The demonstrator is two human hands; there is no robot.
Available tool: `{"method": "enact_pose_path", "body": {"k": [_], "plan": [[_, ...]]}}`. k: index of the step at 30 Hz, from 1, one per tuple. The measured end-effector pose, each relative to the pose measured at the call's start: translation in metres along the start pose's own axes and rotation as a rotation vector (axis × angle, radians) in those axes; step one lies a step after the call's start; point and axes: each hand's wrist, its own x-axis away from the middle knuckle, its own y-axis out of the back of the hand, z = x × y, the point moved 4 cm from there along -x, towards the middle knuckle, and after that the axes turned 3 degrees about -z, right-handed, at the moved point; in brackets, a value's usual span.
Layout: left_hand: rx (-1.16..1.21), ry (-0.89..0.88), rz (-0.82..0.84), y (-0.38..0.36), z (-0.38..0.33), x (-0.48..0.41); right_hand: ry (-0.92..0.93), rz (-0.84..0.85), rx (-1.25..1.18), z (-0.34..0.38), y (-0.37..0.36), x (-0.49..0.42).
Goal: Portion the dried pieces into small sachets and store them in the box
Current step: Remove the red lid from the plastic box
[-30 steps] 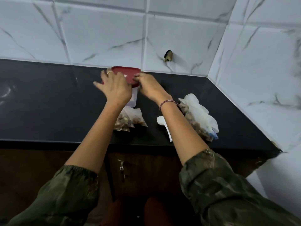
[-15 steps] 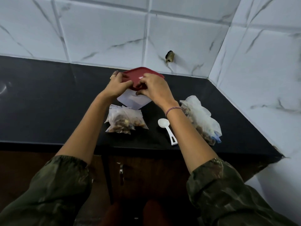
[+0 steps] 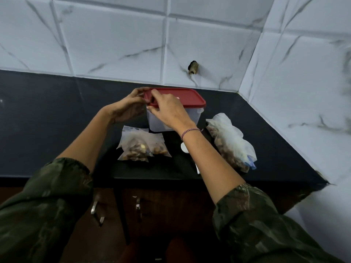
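A translucent plastic box (image 3: 191,115) with a red lid (image 3: 185,98) stands on the black counter (image 3: 47,120) near the back wall. My left hand (image 3: 127,107) grips the box's left end, fingertips at the lid's corner. My right hand (image 3: 167,111) pinches the lid's front left edge. Two small clear sachets (image 3: 142,147) filled with brown dried pieces lie in front of the box. A large clear bag (image 3: 229,143) of dried pieces lies to the right. A white plastic spoon (image 3: 184,149) shows partly from under my right wrist.
White marble-look tiles line the back wall and the right side wall, forming a corner. A small dark fitting (image 3: 193,67) sticks out of the back wall. Below the counter's front edge are dark wooden cabinet doors with metal handles (image 3: 95,207).
The box has come down from a tilted, lifted pose and now stands upright nearer the sachets. Both hands shifted to the lid's left corner.
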Motion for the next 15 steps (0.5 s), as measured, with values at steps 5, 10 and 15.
{"method": "enact_pose_path", "body": {"k": [5, 10, 15], "plan": [[-0.064, -0.004, 0.086, 0.007, 0.009, -0.002, 0.057, 0.005, 0.123, 0.001, -0.010, -0.003], [-0.178, -0.051, 0.049, 0.008, 0.015, -0.006, 0.107, -0.015, 0.209, 0.004, -0.020, -0.008], [-0.232, -0.129, -0.055, -0.004, 0.014, -0.011, 0.105, -0.064, 0.233, 0.007, -0.020, -0.010]]}}
